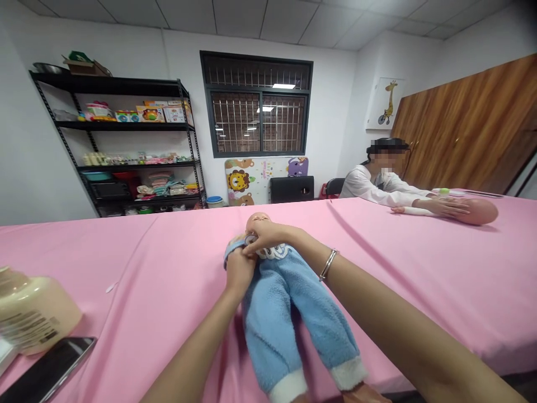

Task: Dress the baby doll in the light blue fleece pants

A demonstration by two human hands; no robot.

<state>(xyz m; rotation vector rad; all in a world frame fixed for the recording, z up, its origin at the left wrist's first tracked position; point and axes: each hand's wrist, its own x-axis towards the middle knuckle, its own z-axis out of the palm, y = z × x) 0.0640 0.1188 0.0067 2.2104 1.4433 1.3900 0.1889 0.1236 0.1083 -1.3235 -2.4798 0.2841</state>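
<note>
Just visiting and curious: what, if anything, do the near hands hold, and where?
The doll, seemingly by its blue outfit: left hand at the picture-left sleeve, right hand over the upper chest. The exact grip is hidden.

Illumination: even. White glare marks the black-framed glass window [259, 106] beyond the right grip [268, 235]; picture edges stretch.

- Window [260, 104], dark-framed, with vertical bars.
- Black shelving unit [126, 85], laden: left of the window.
- Animal-print panel [258, 178]: directly below the window.
- Giraffe picture [386, 103]: right of the window.
- Wooden cabinet [470, 126]: farther right of the window.
</note>
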